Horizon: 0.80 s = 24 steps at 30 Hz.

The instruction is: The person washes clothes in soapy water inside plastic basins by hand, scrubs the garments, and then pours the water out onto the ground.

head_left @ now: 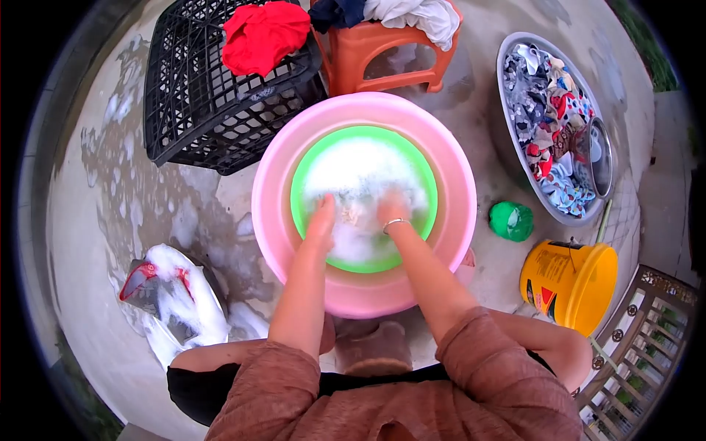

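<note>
A green basin full of white suds sits inside a larger pink basin. My left hand reaches into the left side of the suds, thumb up, its other fingers mostly hidden by foam. Opposite it, my right hand is smeared by motion in the suds, with a bracelet on the wrist. Between the hands, a pale, beige patch shows through the foam; I cannot make out what it is. Whether either hand grips anything is hidden.
Behind the basins stand a black crate with red cloth on top and an orange stool bearing clothes. A grey tub of laundry, a green container and a yellow bucket are rightward. A foamy bag-like item lies left.
</note>
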Available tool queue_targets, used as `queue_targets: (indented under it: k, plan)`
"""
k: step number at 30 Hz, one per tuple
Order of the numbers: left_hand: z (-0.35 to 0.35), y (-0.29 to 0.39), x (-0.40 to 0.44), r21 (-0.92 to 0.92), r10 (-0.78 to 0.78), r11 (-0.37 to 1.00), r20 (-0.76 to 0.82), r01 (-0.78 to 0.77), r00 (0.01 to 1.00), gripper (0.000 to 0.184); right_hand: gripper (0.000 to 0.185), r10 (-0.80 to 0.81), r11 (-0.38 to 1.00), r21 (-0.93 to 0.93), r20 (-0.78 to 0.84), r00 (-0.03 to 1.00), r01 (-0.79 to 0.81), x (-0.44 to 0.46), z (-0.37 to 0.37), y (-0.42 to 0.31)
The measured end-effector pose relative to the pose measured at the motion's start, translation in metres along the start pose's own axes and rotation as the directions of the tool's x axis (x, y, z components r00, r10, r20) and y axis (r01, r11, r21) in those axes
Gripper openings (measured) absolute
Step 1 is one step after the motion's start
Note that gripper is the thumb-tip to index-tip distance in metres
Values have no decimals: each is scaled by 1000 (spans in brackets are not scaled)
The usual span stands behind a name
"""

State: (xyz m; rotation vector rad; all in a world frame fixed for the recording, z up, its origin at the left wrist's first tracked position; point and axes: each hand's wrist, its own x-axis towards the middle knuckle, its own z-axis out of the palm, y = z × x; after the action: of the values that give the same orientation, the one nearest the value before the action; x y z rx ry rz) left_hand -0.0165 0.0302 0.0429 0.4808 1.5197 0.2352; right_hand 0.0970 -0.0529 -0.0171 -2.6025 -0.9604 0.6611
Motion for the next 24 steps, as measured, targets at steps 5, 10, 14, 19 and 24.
queue_targets:
  k: [5, 10, 14, 19, 24]
  plan:
    - [-15, -33, 24, -311, 48, 937, 563, 158, 825, 37, 31, -52, 853, 515, 243, 969, -83, -61, -73, -92]
    - [3, -35, -8, -571, 445, 819, 573, -54, 689, 28, 36, -183, 961, 224, 86, 979, 159, -33, -74, -77]
    - [29, -30, 3, -518, 72, 851, 268, 81, 961, 22, 41, -107, 993, 61, 83, 991, 102, -26, -81, -74]
    - [9, -22, 9, -134, 336, 933, -9, -334, 942, 27, 33, -280, 933, 275, 151, 948, 232, -42, -67, -61]
    - [1, -7, 4, -276, 131, 956, 104, -98, 986, 37, 22, -515, 801, -156, 312, 799, 578, -20, -50, -16]
